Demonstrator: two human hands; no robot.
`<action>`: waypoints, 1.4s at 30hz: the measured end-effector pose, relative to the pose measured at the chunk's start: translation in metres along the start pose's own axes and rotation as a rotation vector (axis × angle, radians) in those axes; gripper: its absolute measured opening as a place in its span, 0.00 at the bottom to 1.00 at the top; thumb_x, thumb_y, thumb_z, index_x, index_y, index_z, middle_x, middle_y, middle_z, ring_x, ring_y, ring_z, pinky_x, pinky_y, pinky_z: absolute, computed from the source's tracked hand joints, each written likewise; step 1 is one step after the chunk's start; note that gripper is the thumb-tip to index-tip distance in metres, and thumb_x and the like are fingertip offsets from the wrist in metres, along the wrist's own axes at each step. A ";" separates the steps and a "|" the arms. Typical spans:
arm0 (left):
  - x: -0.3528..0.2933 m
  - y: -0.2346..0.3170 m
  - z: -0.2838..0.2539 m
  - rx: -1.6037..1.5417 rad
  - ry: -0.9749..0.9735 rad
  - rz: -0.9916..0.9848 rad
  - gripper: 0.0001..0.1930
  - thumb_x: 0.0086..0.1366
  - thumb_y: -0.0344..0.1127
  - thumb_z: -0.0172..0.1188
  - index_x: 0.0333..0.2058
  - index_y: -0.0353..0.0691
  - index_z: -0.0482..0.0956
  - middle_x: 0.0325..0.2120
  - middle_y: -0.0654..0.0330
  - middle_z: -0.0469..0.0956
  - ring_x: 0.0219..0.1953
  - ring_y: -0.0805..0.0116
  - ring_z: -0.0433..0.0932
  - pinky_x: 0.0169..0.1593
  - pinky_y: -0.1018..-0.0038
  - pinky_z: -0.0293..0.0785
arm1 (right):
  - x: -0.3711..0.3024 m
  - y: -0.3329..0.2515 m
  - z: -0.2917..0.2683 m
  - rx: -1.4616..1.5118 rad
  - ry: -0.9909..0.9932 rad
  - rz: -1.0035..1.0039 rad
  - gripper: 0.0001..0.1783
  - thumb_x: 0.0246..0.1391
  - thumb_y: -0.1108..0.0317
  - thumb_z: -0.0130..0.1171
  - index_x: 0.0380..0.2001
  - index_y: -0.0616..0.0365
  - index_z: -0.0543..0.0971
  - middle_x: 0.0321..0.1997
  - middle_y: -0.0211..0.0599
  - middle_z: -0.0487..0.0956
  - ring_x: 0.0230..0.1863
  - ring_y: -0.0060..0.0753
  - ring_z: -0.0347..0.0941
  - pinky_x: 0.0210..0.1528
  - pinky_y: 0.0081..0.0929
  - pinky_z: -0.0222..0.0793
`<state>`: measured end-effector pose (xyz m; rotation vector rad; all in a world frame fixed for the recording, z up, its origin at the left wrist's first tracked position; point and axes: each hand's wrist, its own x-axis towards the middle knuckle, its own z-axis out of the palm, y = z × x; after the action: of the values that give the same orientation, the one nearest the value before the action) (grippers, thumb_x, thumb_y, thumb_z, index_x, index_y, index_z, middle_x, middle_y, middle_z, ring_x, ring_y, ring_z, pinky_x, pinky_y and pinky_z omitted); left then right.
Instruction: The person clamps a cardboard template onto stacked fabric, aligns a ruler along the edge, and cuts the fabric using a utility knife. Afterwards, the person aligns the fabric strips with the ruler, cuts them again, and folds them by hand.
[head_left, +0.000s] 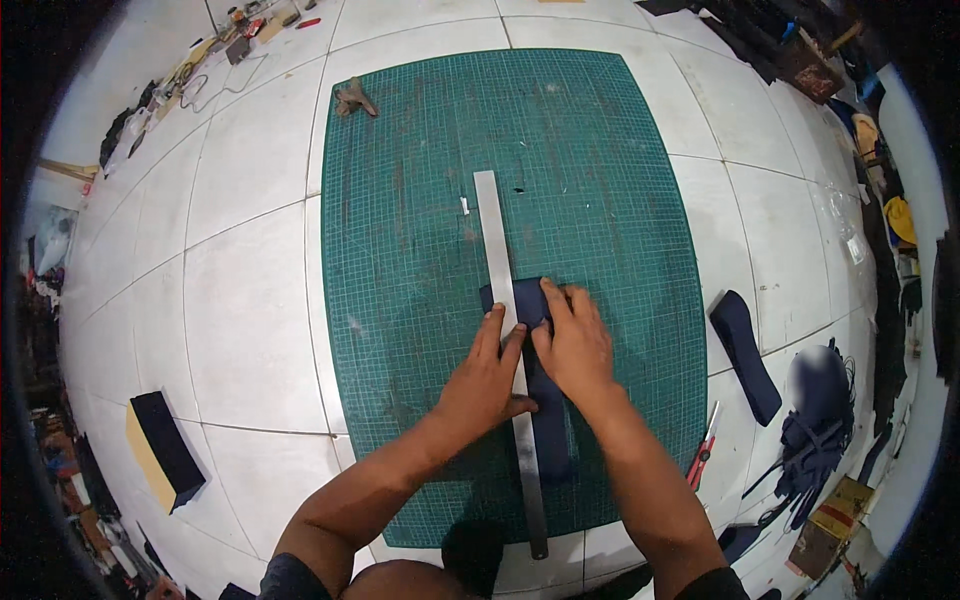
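Note:
A long metal ruler (487, 215) lies lengthwise over a folded strip of navy fabric (555, 445) on a green cutting mat (420, 250). My left hand (482, 385) presses on the ruler with its fingers spread, the thumb reaching across to the fabric. On the fabric's right side rests my right hand (576, 350), index finger stretched to the far edge and thumb apart beside the ruler. Part of the fabric is hidden beneath my hands and the ruler.
A red cutter knife (702, 455) lies at the mat's right edge. Beyond it are a navy strip (745, 355) and a heap of navy scraps (815, 430). A navy and yellow stack (165, 450) sits on the left tiles. A brownish lump (354, 98) occupies the mat's far left corner.

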<state>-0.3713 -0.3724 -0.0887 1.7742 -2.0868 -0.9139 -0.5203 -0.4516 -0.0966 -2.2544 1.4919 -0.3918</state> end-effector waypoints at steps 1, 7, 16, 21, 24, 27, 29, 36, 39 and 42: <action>0.000 0.000 0.000 -0.003 -0.001 0.000 0.56 0.44 0.48 0.78 0.66 0.30 0.55 0.68 0.32 0.42 0.69 0.32 0.51 0.65 0.54 0.66 | 0.000 0.000 0.001 -0.016 0.007 -0.003 0.31 0.51 0.67 0.60 0.60 0.59 0.71 0.53 0.49 0.71 0.51 0.52 0.72 0.52 0.45 0.72; 0.002 0.002 -0.003 -0.017 -0.023 -0.018 0.56 0.44 0.47 0.78 0.66 0.30 0.55 0.68 0.31 0.42 0.69 0.31 0.52 0.65 0.54 0.66 | -0.001 0.002 0.004 -0.020 0.029 -0.027 0.31 0.51 0.68 0.60 0.60 0.58 0.71 0.52 0.50 0.72 0.51 0.53 0.71 0.53 0.45 0.71; 0.002 0.001 0.000 0.009 -0.007 -0.005 0.55 0.44 0.46 0.78 0.65 0.28 0.56 0.68 0.31 0.42 0.68 0.33 0.54 0.65 0.56 0.67 | -0.001 0.000 0.002 -0.056 -0.020 -0.047 0.32 0.50 0.67 0.63 0.61 0.53 0.71 0.52 0.49 0.73 0.51 0.51 0.71 0.52 0.45 0.71; 0.002 0.001 0.001 0.027 -0.002 0.002 0.55 0.44 0.47 0.78 0.65 0.28 0.56 0.68 0.31 0.42 0.68 0.33 0.54 0.66 0.56 0.65 | -0.001 -0.002 0.002 -0.081 -0.014 -0.037 0.32 0.49 0.66 0.63 0.61 0.52 0.72 0.51 0.47 0.73 0.52 0.50 0.71 0.52 0.44 0.72; 0.002 0.000 0.000 -0.001 0.001 0.002 0.55 0.44 0.47 0.78 0.65 0.28 0.57 0.68 0.31 0.43 0.68 0.33 0.54 0.67 0.57 0.62 | -0.001 -0.003 0.004 -0.086 0.007 -0.038 0.32 0.49 0.66 0.63 0.60 0.52 0.72 0.51 0.46 0.73 0.52 0.49 0.71 0.52 0.44 0.72; 0.002 0.002 -0.003 -0.022 -0.024 -0.019 0.55 0.44 0.47 0.78 0.65 0.28 0.57 0.67 0.30 0.43 0.68 0.33 0.53 0.68 0.57 0.61 | -0.001 -0.002 0.004 -0.089 0.014 -0.038 0.32 0.49 0.66 0.63 0.60 0.52 0.72 0.50 0.46 0.73 0.51 0.49 0.71 0.51 0.44 0.72; 0.002 0.002 -0.002 -0.023 -0.020 -0.013 0.55 0.44 0.47 0.78 0.65 0.28 0.57 0.67 0.30 0.43 0.69 0.33 0.52 0.68 0.57 0.62 | -0.001 -0.002 0.004 -0.082 0.015 -0.038 0.32 0.49 0.66 0.63 0.60 0.52 0.72 0.50 0.46 0.73 0.51 0.49 0.71 0.51 0.44 0.72; 0.001 0.003 -0.001 0.002 0.001 0.004 0.54 0.45 0.46 0.78 0.64 0.27 0.57 0.67 0.31 0.43 0.70 0.34 0.51 0.67 0.57 0.64 | -0.001 -0.003 0.002 -0.119 -0.021 -0.051 0.32 0.50 0.64 0.63 0.61 0.47 0.72 0.50 0.45 0.73 0.51 0.49 0.71 0.50 0.45 0.73; 0.002 0.002 -0.002 0.007 -0.013 -0.002 0.54 0.45 0.46 0.78 0.64 0.27 0.56 0.67 0.30 0.43 0.70 0.34 0.51 0.67 0.57 0.64 | 0.001 -0.006 -0.001 -0.134 -0.053 -0.037 0.32 0.50 0.64 0.63 0.62 0.46 0.72 0.51 0.45 0.72 0.51 0.49 0.71 0.49 0.45 0.73; 0.002 0.002 -0.003 0.016 -0.017 0.001 0.55 0.44 0.46 0.78 0.64 0.27 0.56 0.67 0.30 0.43 0.70 0.34 0.51 0.67 0.56 0.64 | 0.003 -0.011 -0.003 -0.153 -0.090 -0.020 0.33 0.51 0.63 0.63 0.62 0.46 0.71 0.51 0.45 0.72 0.51 0.50 0.71 0.49 0.46 0.73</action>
<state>-0.3717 -0.3751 -0.0854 1.7796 -2.1112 -0.9181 -0.5120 -0.4517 -0.0886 -2.3728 1.5000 -0.1844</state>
